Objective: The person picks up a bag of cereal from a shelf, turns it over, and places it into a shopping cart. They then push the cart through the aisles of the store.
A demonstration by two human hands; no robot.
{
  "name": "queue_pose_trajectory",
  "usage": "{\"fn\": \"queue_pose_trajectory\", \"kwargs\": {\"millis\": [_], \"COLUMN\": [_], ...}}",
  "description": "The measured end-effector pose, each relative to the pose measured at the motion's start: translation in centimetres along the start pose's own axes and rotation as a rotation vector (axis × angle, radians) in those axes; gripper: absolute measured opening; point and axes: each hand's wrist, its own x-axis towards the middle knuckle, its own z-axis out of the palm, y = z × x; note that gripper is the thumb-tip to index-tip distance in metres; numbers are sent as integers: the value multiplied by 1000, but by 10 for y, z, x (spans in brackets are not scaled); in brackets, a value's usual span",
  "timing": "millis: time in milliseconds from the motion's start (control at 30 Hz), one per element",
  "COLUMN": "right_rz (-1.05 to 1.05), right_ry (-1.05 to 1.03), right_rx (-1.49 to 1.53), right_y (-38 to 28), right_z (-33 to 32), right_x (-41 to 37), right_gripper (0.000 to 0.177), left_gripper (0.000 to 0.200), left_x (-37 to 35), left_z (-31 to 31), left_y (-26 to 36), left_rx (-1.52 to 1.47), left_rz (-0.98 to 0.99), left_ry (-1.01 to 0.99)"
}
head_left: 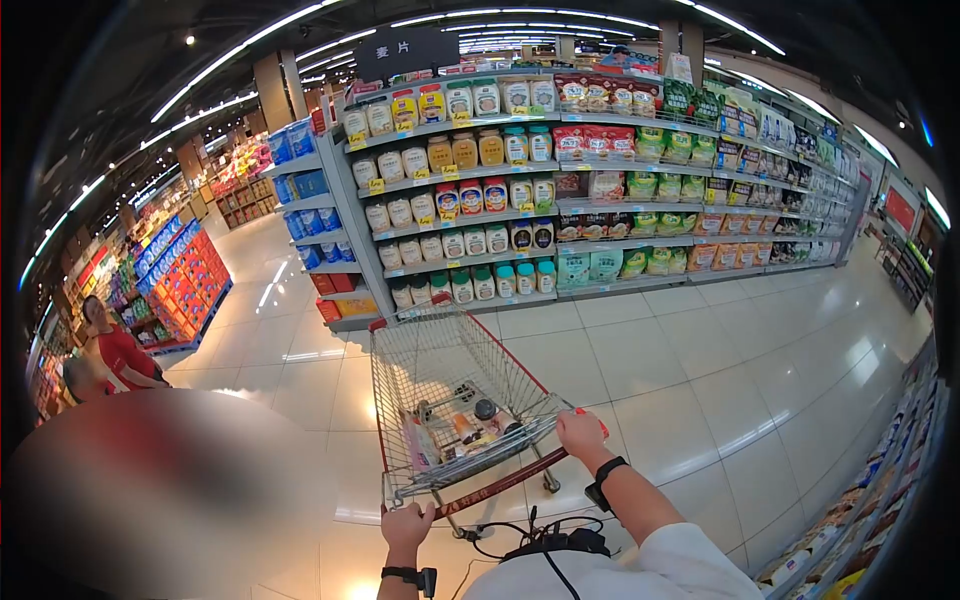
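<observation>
A wire shopping cart (440,350) with red trim stands in front of me, angled toward the shelves. My left hand (407,527) is closed around the left end of its dark red handle (505,483). At the right end, by a red corner piece, my right hand (582,435) is wrapped round the handle too. Inside the basket lie a few goods, among them a container with a dark lid (485,409), an orange and white item (464,428) and a pale package (421,440). Their exact kinds are too small to tell. Both wrists wear black bands.
Ahead runs a long shelf unit (470,215) of jars and bagged goods, under a dark hanging sign (408,52). A person in a red top (130,355) is at the left, near stacked red boxes (190,285). Another shelf (880,500) borders the right. Lower left is blurred.
</observation>
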Motion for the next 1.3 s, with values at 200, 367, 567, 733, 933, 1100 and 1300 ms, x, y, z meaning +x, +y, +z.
{"fn": "queue_pose_trajectory", "kwargs": {"millis": [200,367,567,733,933,1100,1300], "right_rz": [-32,-41,-55,-120,-125,-207,-304], "right_ry": [32,41,33,59,21,-3,10], "right_rx": [0,22,83,63,70,82,155], "right_y": [5,12,22,34,48,62,82], "right_z": [-3,-10,-16,-10,-14,-18,-5], "right_x": [5,12,18,28,44,66,103], "right_gripper": [17,17,19,18,17,18,18], "left_gripper": [53,59,56,56,57,54,53], "left_x": [-2,-6,-11,-14,-13,-15,-4], "left_z": [-2,6,3,-1,9,14,16], "left_y": [7,20,37,49,67,89,121], "left_rx": [-64,-27,-56,-24,-19,60,61], "left_rz": [6,-10,-55,-68,-89,-97,-206], "left_ry": [23,44,-19,-8,55,114,104]}}
